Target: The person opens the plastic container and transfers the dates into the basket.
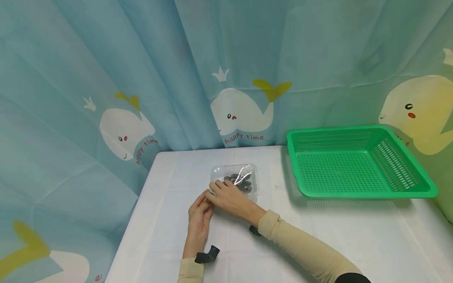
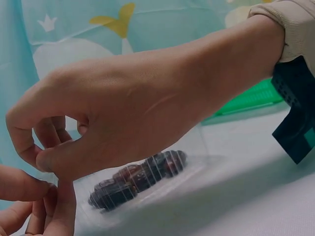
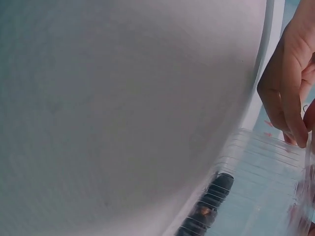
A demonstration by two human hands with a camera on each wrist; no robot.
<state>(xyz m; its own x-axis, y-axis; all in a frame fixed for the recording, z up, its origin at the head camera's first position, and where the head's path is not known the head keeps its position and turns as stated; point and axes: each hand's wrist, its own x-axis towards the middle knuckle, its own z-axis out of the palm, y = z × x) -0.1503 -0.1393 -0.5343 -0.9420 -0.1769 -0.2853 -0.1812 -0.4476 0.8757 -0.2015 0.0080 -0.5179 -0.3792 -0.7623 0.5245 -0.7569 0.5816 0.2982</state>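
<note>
A clear plastic box (image 1: 218,171) with a lid stands on the white table, with several dark, wrinkled oval pieces (image 1: 244,184) inside it. My left hand (image 1: 200,214) reaches its near left corner, thumb and fingers pinching the plastic edge. From the right, my right hand (image 1: 230,198) crosses in front of the box and pinches the same corner, fingertips close to the left ones. Bent fingers of the right hand (image 2: 113,103) hide part of the box in the left wrist view. The left hand (image 3: 290,88) touches the ribbed clear wall (image 3: 261,164) in the right wrist view.
A green perforated basket (image 1: 354,194) stands at the table's right back. Behind the table hangs a blue curtain (image 1: 177,78) printed with whales. Black wrist mounts (image 1: 207,255) sit on the wrists. White cloth (image 1: 170,196) covers the table.
</note>
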